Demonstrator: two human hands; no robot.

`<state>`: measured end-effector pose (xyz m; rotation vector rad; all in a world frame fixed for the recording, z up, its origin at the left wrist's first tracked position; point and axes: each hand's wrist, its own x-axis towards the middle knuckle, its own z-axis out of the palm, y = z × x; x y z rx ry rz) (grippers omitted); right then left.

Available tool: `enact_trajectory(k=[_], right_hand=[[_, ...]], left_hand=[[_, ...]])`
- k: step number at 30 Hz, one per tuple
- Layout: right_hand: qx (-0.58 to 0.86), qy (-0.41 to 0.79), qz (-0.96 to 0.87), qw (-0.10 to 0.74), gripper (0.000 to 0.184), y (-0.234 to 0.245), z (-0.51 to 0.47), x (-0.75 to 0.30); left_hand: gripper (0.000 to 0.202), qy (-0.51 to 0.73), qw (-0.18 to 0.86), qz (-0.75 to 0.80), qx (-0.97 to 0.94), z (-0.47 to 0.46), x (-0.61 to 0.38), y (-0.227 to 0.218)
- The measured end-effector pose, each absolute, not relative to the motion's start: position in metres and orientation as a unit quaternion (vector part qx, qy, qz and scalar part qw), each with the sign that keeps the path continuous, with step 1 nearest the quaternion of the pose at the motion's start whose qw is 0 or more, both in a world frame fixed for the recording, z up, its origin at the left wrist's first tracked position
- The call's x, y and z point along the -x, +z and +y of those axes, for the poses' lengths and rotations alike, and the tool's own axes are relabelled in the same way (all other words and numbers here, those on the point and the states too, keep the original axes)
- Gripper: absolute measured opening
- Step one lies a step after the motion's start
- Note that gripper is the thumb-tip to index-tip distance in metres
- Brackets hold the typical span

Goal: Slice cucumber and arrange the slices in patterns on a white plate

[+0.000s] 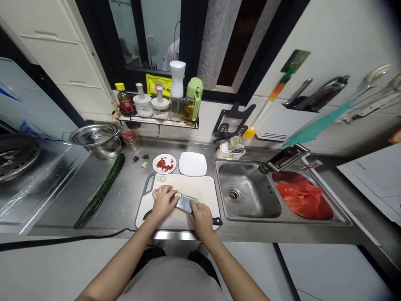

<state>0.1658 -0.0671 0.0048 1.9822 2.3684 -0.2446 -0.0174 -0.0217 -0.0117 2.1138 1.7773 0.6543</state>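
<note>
My left hand (163, 201) is curled down on a piece of cucumber (147, 214) on the white cutting board (203, 188); only its dark green end shows past my wrist. My right hand (201, 218) grips the black handle of a cleaver (185, 203), whose blade rests right against my left fingers, with a pale slice (178, 195) at its edge. Two thin cucumber slices (161, 178) lie at the board's far left corner.
A whole long cucumber (102, 190) lies on the steel counter at left. Behind the board stand a plate of chopped red chilli (164, 163) and a square white plate (192, 163). A sink (247, 190) with a red bag (299, 197) is at right; a steel pot (97, 140) at back left.
</note>
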Motion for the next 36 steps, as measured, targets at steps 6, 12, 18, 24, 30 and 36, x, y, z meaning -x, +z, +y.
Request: enact_trajectory(k=[6,12,18,24,30,36], right_hand=[[-0.643,-0.094,0.76,0.024,0.046,0.001,-0.071,-0.17],[-0.649,-0.108,0.752,0.034,0.047,0.001,-0.075,-0.171],[-0.668,-0.106,0.736,0.02,0.045,0.001,-0.071,-0.176],[-0.694,-0.107,0.712,0.001,0.04,-0.004,-0.064,-0.188],[-0.704,-0.109,0.702,-0.018,0.041,-0.008,-0.062,-0.194],[-0.706,-0.115,0.698,-0.021,0.04,-0.009,-0.061,-0.194]], left_hand=[[0.017,0.23,0.183,0.619,-0.728,-0.024,0.012,-0.01],[0.012,0.242,0.221,0.62,-0.712,-0.027,0.004,-0.013],[0.016,0.307,0.225,0.678,-0.629,-0.018,0.009,-0.013],[0.018,0.324,0.228,0.774,-0.494,0.011,0.041,-0.028],[0.017,0.302,0.226,0.79,-0.483,0.038,0.054,-0.043],[0.015,0.259,0.214,0.793,-0.507,0.061,0.048,-0.049]])
